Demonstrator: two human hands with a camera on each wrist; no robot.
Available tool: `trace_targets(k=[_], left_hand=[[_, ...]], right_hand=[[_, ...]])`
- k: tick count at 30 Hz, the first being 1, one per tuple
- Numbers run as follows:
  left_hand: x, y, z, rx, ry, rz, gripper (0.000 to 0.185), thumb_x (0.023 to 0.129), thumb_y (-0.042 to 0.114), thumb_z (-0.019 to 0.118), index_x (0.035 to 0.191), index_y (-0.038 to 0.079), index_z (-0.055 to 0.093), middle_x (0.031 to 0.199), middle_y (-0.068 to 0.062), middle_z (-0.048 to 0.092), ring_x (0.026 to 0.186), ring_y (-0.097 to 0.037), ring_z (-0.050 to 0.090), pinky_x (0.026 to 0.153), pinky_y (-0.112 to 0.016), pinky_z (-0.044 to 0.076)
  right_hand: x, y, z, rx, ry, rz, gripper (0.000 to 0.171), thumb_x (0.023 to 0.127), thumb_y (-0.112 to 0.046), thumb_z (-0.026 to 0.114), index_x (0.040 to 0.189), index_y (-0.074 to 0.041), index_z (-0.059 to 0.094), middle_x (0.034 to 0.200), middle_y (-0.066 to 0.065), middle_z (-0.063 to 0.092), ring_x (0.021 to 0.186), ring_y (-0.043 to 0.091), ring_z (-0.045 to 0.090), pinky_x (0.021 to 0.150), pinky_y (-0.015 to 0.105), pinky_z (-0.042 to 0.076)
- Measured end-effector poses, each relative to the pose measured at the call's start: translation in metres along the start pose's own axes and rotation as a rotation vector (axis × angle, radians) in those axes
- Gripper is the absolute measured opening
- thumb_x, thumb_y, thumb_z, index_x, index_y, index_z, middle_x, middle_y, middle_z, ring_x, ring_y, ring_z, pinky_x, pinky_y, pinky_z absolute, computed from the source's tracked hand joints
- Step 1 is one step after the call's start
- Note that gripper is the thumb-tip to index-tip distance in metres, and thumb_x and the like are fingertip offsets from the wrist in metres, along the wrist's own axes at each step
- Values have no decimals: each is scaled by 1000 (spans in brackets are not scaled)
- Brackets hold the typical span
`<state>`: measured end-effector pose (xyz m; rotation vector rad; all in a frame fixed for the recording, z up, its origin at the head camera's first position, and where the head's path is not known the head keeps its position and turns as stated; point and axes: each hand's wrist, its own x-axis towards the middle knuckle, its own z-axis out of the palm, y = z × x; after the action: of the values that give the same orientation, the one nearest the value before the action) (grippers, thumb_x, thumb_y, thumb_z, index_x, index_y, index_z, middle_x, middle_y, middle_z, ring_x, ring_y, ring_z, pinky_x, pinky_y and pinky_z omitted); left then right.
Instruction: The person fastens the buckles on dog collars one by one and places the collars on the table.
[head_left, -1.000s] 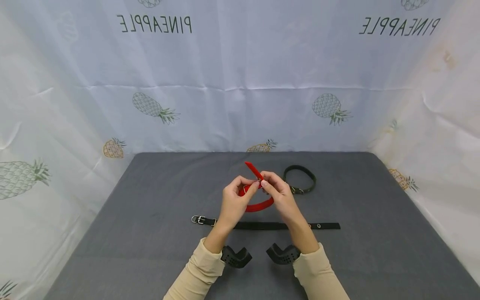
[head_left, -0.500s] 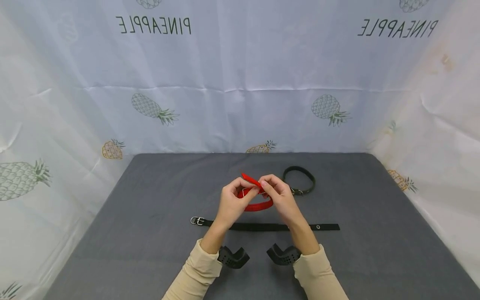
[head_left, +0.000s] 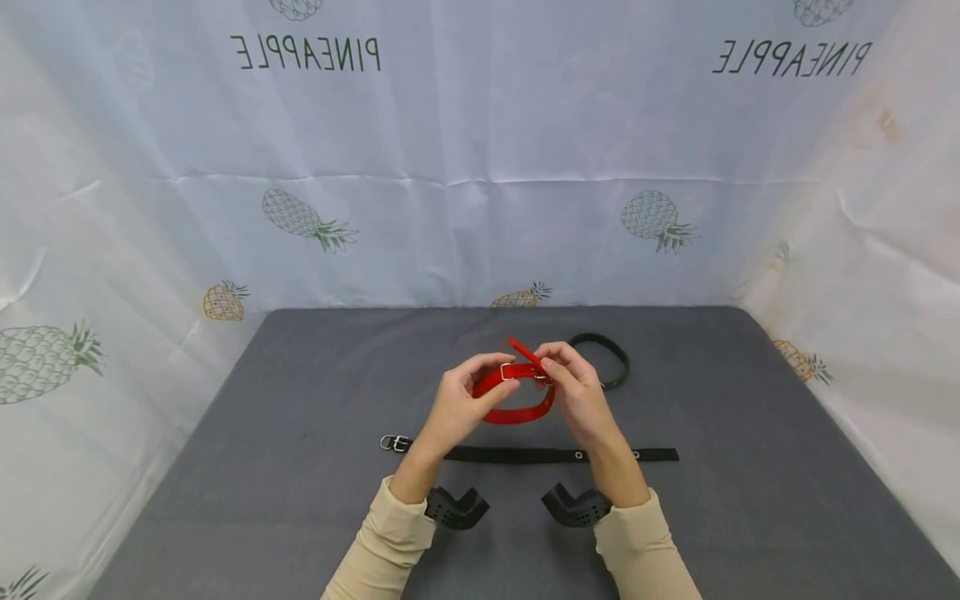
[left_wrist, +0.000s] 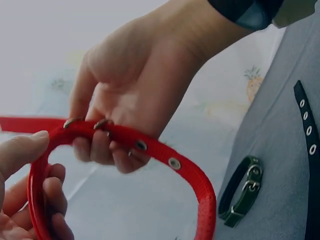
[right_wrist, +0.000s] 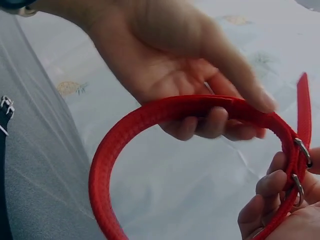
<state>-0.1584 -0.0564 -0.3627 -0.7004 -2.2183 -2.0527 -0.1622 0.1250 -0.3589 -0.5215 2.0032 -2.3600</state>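
A pineapple-print curtain (head_left: 487, 242) hangs behind the grey surface (head_left: 300, 500). We see the right hand (head_left: 581, 398) pinching a red collar (head_left: 517, 414) beside its metal fittings, and the left hand (head_left: 459, 402) gripping its band, thumb outside, fingers curled inside. The loop is held above the surface, between its middle and far edge. We judge the buckle the weak point: the free strap end (head_left: 527, 353) juts up beyond the metal, and we cannot tell whether a prong sits in an eyelet (left_wrist: 174, 163); if not, a slackened right pinch could let the strap slide back. A twist between the hands might also cock it. Further out, a black collar (head_left: 495, 455) lies flat below, parallel to the far edge, where a dropped loop could land; a dark green collar (left_wrist: 245, 202) rests looped nearer that edge, right of centre.
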Motion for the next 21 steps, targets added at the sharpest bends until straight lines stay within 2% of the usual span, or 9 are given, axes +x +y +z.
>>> trace_targets(k=[5, 8, 11, 14, 18, 21], left_hand=[[0, 0, -3, 7, 8, 40, 32, 90, 9, 67, 119, -2, 62, 109, -25, 67, 87, 0, 65, 81, -21, 57], [0, -1, -4, 35, 14, 42, 29, 89, 9, 68, 117, 1, 63, 108, -22, 66, 87, 0, 64, 80, -20, 56], [0, -5, -4, 106, 18, 50, 27, 88, 10, 69, 114, 3, 65, 105, -18, 66, 85, -2, 64, 78, -20, 56], [0, -8, -4, 192, 19, 85, 25, 88, 12, 70, 112, 4, 67, 101, -14, 67, 82, -8, 65, 75, -20, 56], [2, -9, -5, 283, 21, 138, 24, 86, 11, 72, 109, 5, 68, 95, -11, 67, 80, -14, 64, 72, -20, 56], [3, -8, -5, 313, 23, 168, 24, 85, 12, 72, 108, 4, 68, 93, -10, 66, 79, -14, 63, 72, -20, 56]], right_hand=[[0, -4, -1, 38, -2, -6, 22, 102, -9, 39, 97, -21, 58, 92, -10, 57, 80, 12, 50, 78, 21, 46], [0, -4, -3, 5, -16, 43, 27, 102, -11, 39, 97, -24, 62, 95, -13, 61, 84, 10, 54, 81, 20, 47], [-1, -4, -5, -43, -40, 98, 26, 102, -15, 39, 100, -27, 63, 100, -15, 64, 91, 9, 56, 87, 20, 47], [-1, -3, -6, -82, -81, 133, 20, 103, -22, 41, 103, -26, 61, 103, -15, 63, 94, 10, 57, 89, 23, 47], [-1, -2, -7, -107, -122, 140, 15, 103, -28, 44, 99, -24, 58, 97, -13, 59, 91, 10, 55, 87, 24, 46], [0, -3, -8, -104, -131, 119, 16, 103, -28, 44, 94, -22, 55, 92, -11, 56, 88, 9, 53, 84, 24, 45]])
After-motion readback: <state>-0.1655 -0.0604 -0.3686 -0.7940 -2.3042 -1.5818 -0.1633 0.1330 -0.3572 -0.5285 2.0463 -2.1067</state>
